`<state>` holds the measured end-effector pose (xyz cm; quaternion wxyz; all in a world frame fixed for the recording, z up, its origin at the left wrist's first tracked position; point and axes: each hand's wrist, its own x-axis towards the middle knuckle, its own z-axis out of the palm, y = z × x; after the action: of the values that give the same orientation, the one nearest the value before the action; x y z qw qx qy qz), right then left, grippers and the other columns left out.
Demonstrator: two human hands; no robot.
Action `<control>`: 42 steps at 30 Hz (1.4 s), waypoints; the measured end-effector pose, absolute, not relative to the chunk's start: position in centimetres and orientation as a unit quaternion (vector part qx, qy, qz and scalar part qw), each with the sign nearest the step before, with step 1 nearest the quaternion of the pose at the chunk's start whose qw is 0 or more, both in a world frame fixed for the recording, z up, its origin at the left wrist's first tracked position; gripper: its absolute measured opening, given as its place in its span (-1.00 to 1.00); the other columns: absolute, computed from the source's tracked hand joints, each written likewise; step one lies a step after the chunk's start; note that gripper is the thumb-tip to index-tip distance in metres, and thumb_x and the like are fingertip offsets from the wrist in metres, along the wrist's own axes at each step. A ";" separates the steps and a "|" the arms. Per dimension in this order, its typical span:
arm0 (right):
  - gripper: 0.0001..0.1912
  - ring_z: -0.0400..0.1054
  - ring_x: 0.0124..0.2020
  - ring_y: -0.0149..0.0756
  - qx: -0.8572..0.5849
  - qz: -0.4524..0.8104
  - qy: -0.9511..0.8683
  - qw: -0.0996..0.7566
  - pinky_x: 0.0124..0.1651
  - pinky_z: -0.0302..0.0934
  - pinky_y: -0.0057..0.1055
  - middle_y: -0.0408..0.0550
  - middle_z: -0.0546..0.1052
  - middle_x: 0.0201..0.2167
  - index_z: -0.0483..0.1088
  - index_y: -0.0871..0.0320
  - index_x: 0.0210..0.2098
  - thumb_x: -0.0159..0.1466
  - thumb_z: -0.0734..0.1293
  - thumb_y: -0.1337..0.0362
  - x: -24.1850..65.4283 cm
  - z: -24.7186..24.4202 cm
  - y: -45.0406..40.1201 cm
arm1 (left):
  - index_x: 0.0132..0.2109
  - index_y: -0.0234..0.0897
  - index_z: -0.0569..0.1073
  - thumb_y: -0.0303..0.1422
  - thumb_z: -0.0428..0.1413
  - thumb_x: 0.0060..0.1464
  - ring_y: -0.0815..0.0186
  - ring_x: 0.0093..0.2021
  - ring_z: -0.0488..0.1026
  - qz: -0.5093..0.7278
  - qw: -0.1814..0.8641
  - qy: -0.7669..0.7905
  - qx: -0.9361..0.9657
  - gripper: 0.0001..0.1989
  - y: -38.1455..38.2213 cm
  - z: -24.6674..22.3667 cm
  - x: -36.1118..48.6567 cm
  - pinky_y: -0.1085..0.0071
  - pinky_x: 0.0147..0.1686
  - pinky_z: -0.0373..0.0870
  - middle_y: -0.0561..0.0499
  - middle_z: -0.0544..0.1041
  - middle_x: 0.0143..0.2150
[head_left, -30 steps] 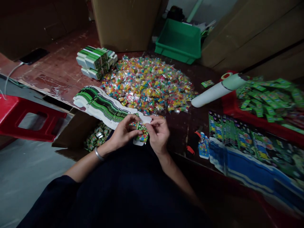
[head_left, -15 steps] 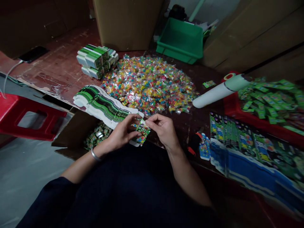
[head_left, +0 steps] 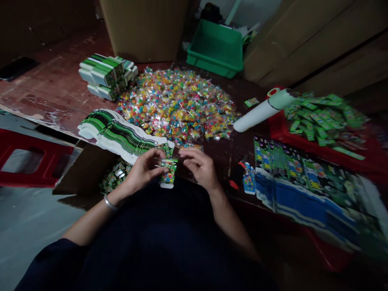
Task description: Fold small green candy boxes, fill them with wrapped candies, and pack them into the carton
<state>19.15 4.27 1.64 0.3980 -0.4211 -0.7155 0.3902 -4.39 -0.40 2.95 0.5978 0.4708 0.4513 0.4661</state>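
Observation:
My left hand (head_left: 141, 171) pinches a small printed green carton (head_left: 167, 180), upright, with a white flap at its lower end. To its right, my right hand (head_left: 200, 167) is apart from the carton, fingers loosely stretched out and nothing visible in them. Just beyond both hands lies a large heap of clear bags of colourful candy (head_left: 178, 107). A long fanned row of flat green cartons (head_left: 121, 131) runs up to the left hand. Below that row, an open cardboard box (head_left: 72, 169) holds many small filled packs (head_left: 117, 173).
Bundled cartons (head_left: 104, 74) are stacked behind the row. A green tray (head_left: 215, 52) stands at the back. On the right lie a white roll (head_left: 262, 111), a red tray (head_left: 279, 125) heaped with green packs, fanned printed sheets (head_left: 303, 186), and a red-and-black tool (head_left: 236, 176). A red stool (head_left: 30, 173) is left.
My right hand has let go of the carton and moved away from it, its fingers opening. The carton now stands more upright in my left hand. The whole view has shifted.

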 end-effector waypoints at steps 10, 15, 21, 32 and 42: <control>-0.49 0.49 -0.34 -0.30 -0.546 0.190 -0.802 0.150 -0.07 0.38 -0.28 0.03 0.55 0.14 0.49 0.01 0.20 0.28 0.33 0.41 25.3 -1.6 11.2 | 0.13 -0.15 0.35 -0.36 0.36 -0.05 0.38 -0.38 0.55 0.472 0.631 0.466 0.403 -0.40 0.4 2.9 -4.8 0.39 -0.36 0.58 0.00 0.52 0.01; -0.80 0.42 -0.40 -0.33 -0.550 0.154 -0.806 0.155 -0.22 0.28 -0.37 -0.07 0.60 -0.18 0.57 0.06 -0.14 0.26 0.39 0.39 25.1 -1.7 11.4 | -0.03 -0.27 0.50 -0.39 0.27 0.02 0.26 -0.23 0.58 0.435 0.658 0.443 0.426 -0.67 0.7 2.8 -4.7 0.35 -0.16 0.53 0.02 0.61 -0.18; -0.69 0.42 -0.48 -0.32 -0.576 0.244 -0.647 0.436 -0.37 0.32 -0.37 -0.17 0.55 -0.44 0.41 0.09 -0.23 0.19 0.54 0.11 23.4 1.3 9.1 | 0.10 -0.26 0.42 -0.28 0.30 0.13 0.27 -0.21 0.51 0.414 0.588 0.431 0.544 -0.58 0.5 1.9 -3.7 0.37 -0.17 0.44 0.01 0.60 -0.19; -0.82 0.46 -0.45 -0.29 -0.502 0.156 -0.680 0.511 -0.31 0.40 -0.30 -0.13 0.59 -0.37 0.43 -0.01 -0.15 0.35 0.46 0.11 15.5 6.6 3.8 | -0.08 -0.29 0.46 -0.25 0.21 0.24 0.25 -0.24 0.53 0.401 0.460 0.495 0.619 -0.78 -0.6 2.8 -1.4 0.38 -0.25 0.46 -0.05 0.59 -0.23; -0.83 0.44 -0.01 -0.02 -0.464 0.071 -0.757 0.455 0.15 0.32 -0.01 0.05 0.60 -0.12 0.48 -0.01 -0.35 0.37 0.43 0.13 15.2 5.9 3.7 | -0.16 -0.25 0.36 -0.26 0.26 0.19 0.37 -0.37 0.45 0.491 0.457 0.490 0.557 -0.76 -1.1 2.1 -0.5 0.45 -0.35 0.42 0.06 0.47 -0.33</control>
<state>15.18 3.72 5.89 0.4549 -0.4637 -0.7569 0.0713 -0.47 -1.07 2.06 0.4574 0.5569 0.4898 0.4908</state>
